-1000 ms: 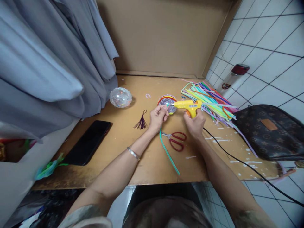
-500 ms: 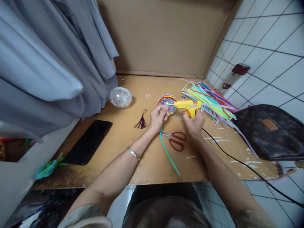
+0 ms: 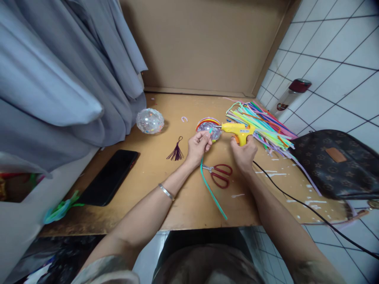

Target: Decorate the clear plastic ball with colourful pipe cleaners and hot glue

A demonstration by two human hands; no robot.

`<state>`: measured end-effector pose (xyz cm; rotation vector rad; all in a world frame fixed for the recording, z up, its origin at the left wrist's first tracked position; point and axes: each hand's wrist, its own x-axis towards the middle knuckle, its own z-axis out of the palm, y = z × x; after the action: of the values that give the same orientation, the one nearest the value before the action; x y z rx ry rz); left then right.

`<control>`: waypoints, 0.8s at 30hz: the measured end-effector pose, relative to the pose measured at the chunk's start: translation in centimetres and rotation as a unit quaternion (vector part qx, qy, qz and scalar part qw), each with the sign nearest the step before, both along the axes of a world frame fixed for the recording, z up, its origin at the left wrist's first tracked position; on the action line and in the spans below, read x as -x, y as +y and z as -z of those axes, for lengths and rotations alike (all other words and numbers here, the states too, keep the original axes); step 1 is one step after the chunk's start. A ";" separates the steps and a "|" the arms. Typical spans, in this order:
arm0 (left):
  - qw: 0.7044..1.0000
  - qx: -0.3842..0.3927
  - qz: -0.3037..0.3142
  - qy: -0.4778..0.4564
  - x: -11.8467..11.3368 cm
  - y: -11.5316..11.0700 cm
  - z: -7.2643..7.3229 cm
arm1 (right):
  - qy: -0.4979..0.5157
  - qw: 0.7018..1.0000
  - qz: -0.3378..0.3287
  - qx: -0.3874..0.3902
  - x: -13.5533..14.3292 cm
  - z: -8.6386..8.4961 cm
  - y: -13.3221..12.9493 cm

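Between the fingertips of my left hand is pinched a green pipe cleaner, whose long tail hangs down over the table. My right hand is wrapped round the handle of a yellow glue gun, its nozzle pointing left, close to the pipe cleaner's upper end. Behind the nozzle and my left fingers lies a round clear piece with red and yellow bands, partly covered. Scissors with red handles rest below my hands. A dark purple tassel lies left of my left hand.
A clear bowl-like dome sits at the back left, a black phone in front of it. Several coloured pipe cleaners are piled at the right, beside a brown patterned bag. A black cord runs off to the right.
The glue gun has moved slightly right, its nozzle drawing back from the pipe cleaner's end. The hanging tail has shifted a little to the right. My left hand has barely moved.
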<state>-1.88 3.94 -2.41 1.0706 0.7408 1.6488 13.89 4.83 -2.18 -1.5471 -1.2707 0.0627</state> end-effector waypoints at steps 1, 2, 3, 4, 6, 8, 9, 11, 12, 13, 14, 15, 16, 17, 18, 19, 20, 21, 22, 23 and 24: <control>1.000 0.001 -0.002 -0.001 0.0 0.0 0.0 | 0.000 1.000 -0.003 -0.003 0.0 0.0 0.0; 1.000 0.003 -0.003 -0.003 0.0 0.0 0.0 | -0.002 1.000 -0.005 -0.004 0.1 0.0 -0.1; 1.000 0.005 -0.004 -0.006 0.1 0.0 -0.1 | -0.004 1.000 -0.007 -0.002 0.2 0.0 -0.1; 1.000 0.008 -0.004 -0.009 0.1 0.0 -0.1 | -0.007 1.000 -0.008 0.003 0.3 0.0 -0.2; 1.000 0.011 -0.004 -0.012 0.1 0.0 -0.1 | -0.011 1.000 -0.008 0.016 0.5 0.1 -0.3; 1.000 0.012 -0.002 -0.011 0.1 -0.1 -0.2 | -0.013 0.999 -0.010 0.029 0.6 0.3 -0.3; 1.000 0.011 0.000 -0.008 0.0 -0.1 -0.2 | -0.011 0.999 -0.011 0.031 0.6 0.3 -0.3; 1.000 0.009 0.009 -0.004 0.0 -0.2 -0.2 | -0.004 1.000 -0.012 0.022 0.4 0.3 -0.2; 1.000 0.009 0.013 -0.002 0.0 -0.2 -0.2 | 0.001 1.000 -0.012 0.015 0.1 0.2 0.0; 1.000 0.009 0.018 -0.001 0.0 -0.2 -0.2 | 0.006 1.000 -0.008 0.010 -0.2 0.1 0.1; 1.000 0.009 0.023 -0.001 0.0 -0.2 -0.2 | 0.010 1.000 -0.001 0.008 -0.7 0.1 0.4; 1.000 0.009 0.025 -0.001 0.0 -0.2 -0.1 | 0.013 1.000 0.009 0.012 -1.2 0.0 0.7; 1.000 0.008 0.026 -0.001 0.1 -0.1 -0.1 | 0.012 0.999 0.025 0.022 -1.8 0.0 1.1; 1.000 0.007 0.023 -0.003 0.1 0.0 0.0 | 0.008 0.998 0.042 0.034 -2.5 0.1 1.5; 1.000 0.005 0.018 -0.005 0.2 0.0 0.1 | -0.001 0.997 0.059 0.048 -3.2 0.3 1.9; 1.000 0.005 0.011 -0.007 0.2 0.1 0.1 | -0.014 0.995 0.073 0.063 -3.9 0.5 2.4; 1.000 0.005 0.006 -0.009 0.3 0.2 0.2 | -0.027 0.993 0.080 0.080 -4.5 0.8 2.8; 1.000 0.004 0.002 -0.011 0.3 0.2 0.2 | -0.037 0.991 0.082 0.100 -5.0 1.2 3.1; 1.000 0.002 0.000 -0.013 0.3 0.3 0.2 | -0.046 0.988 0.083 0.120 -5.4 1.5 3.4; 1.000 0.000 0.001 -0.014 0.3 0.3 0.3 | -0.055 0.985 0.083 0.138 -5.7 1.8 3.6; 1.000 -0.002 0.003 -0.016 0.3 0.3 0.3 | -0.064 0.982 0.084 0.155 -5.8 2.1 3.8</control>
<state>-2.20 4.23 -2.68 1.0452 0.7129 1.6604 19.73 8.60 -4.27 -1.9481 -1.2691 0.0545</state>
